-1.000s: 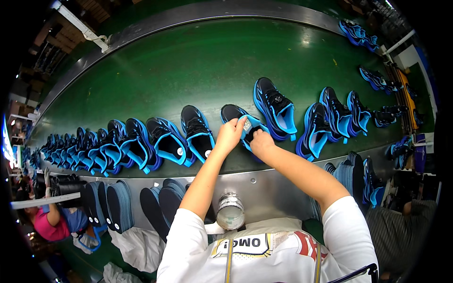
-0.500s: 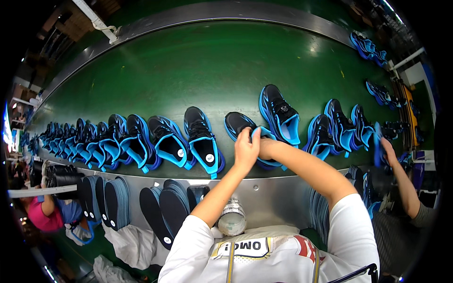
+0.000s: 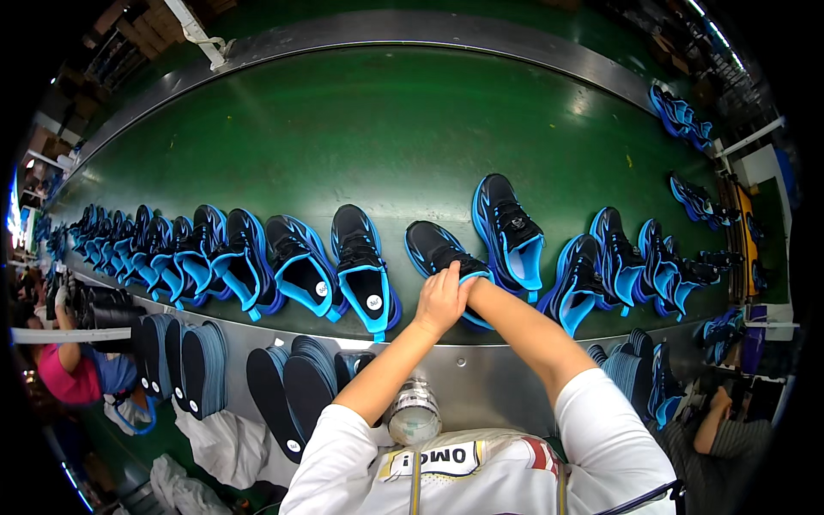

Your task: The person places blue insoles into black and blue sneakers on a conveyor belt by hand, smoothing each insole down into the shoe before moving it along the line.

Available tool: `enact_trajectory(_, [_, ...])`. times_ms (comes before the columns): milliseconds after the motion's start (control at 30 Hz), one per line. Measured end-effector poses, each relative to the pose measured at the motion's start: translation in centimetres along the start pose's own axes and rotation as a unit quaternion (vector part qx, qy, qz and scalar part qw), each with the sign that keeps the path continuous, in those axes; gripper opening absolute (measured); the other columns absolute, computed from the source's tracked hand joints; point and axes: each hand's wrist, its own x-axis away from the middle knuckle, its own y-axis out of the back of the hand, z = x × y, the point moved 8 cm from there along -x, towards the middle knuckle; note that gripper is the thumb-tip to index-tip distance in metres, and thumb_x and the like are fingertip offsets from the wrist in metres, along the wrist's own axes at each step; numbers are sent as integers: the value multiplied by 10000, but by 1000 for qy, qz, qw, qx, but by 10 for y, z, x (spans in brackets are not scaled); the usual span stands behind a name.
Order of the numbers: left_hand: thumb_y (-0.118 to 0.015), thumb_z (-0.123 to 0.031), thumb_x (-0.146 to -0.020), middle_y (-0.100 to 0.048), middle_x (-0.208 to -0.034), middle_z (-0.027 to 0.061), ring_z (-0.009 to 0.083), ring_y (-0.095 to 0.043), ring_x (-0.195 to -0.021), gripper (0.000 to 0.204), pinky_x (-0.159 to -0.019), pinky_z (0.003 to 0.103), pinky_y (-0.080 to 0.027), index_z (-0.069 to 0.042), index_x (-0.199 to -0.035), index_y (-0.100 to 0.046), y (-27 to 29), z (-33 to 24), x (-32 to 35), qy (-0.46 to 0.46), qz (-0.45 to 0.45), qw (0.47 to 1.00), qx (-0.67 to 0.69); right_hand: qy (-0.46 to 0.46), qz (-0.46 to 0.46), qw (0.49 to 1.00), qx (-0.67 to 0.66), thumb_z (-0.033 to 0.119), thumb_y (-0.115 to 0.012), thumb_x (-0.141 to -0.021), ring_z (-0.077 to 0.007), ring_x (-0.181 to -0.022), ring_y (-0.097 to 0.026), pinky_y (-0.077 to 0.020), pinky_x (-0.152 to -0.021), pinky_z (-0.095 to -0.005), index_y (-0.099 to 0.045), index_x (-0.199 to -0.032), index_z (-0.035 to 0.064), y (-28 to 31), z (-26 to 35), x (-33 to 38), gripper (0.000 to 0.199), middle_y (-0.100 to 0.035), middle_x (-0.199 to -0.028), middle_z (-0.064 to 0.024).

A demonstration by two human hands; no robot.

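A black and blue sneaker (image 3: 433, 243) lies on the green belt in front of me, its toe pointing away and to the left. My left hand (image 3: 441, 300) is closed on its collar near the tongue. Close against it, my right hand (image 3: 475, 293) reaches into the shoe's opening, its fingers hidden inside. Just to the right stands another such sneaker (image 3: 508, 225) with a pale inside. A sneaker (image 3: 360, 257) on the left holds a dark insole with a round white sticker.
Sneakers (image 3: 206, 249) line the belt (image 3: 343, 129) leftward; more (image 3: 611, 257) stand to the right. Stacked insoles (image 3: 309, 386) and a clear jar (image 3: 414, 414) sit along the metal ledge (image 3: 481, 369). At the right edge is a co-worker's arm (image 3: 712, 422); another person (image 3: 73, 369) is at far left.
My right forearm has swung inward, and my hands remain at the same sneaker. The co-worker's hand on the right has dropped away from the belt. The whole view has shifted slightly.
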Motion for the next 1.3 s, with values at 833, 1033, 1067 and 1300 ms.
enact_trajectory(833, [-658, -176, -641, -429, -656, 52, 209, -445, -557, 235, -517, 306, -336, -61, -798, -526, 29, -32, 22, -127, 74, 969, -200, -6, -504, 807, -307, 84, -610, -721, -348, -949, -513, -450, -762, -339, -586, -951, 67, -71, 13, 187, 232, -405, -1174, -238])
enact_trajectory(1033, [-546, -142, -740, -450, -676, 105, 259, -499, -576, 129, -506, 366, -397, -50, -688, -471, 35, 17, -22, -87, 174, 953, -232, 16, -529, 797, -292, 106, -587, -730, -383, -978, -471, -376, -857, -397, -569, -909, 44, -20, 30, 157, 191, -431, -1148, -221])
enact_trajectory(1067, [-510, -144, -757, -470, -721, 98, 262, -519, -608, 98, -534, 365, -422, -53, -739, -482, 33, 26, -32, -46, 231, 943, -235, 19, -527, 787, -321, 118, -590, -727, -382, -994, -460, -357, -873, -405, -563, -911, 38, -12, 27, 155, 202, -431, -1152, -213])
enact_trajectory(1300, [-452, -99, -799, -477, -738, 160, 320, -519, -670, 132, -591, 347, -418, 24, -761, -423, 57, 28, -45, 117, 242, 962, -42, -258, -577, 761, -148, 291, -615, -698, -370, -1198, -219, -78, -947, -550, -330, -1200, 44, -42, -28, 256, 628, -232, -1279, -230])
